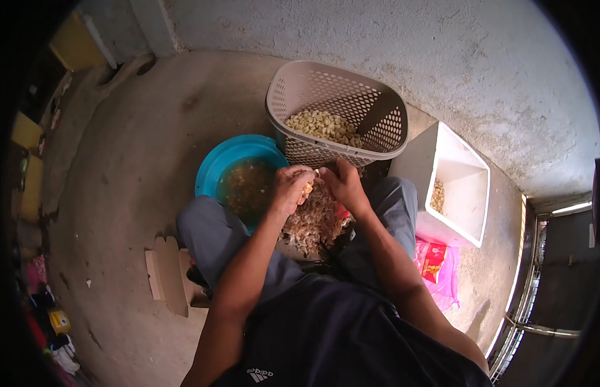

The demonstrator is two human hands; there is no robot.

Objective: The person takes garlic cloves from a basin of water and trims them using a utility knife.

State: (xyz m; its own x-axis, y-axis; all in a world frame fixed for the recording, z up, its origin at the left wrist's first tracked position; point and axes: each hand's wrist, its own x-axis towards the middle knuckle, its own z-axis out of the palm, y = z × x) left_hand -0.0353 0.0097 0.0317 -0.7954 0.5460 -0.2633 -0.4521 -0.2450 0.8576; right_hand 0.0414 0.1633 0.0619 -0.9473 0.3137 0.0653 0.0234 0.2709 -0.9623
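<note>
My left hand is closed around several small yellowish pieces that look like garlic cloves. Beside it, my right hand is pinched, its fingertips meeting the left ones at a small pale piece. Below both hands, between my knees, lies a heap of papery brownish skins. Just beyond my hands stands a grey-brown plastic basket with many pale cloves at its bottom. To the left, a turquoise basin contains murky water with brownish bits in it.
A white foam box at the right holds more pale pieces. A pink plastic bag with a red packet lies near my right leg. Flattened cardboard is by my left leg. The wall rises behind the basket.
</note>
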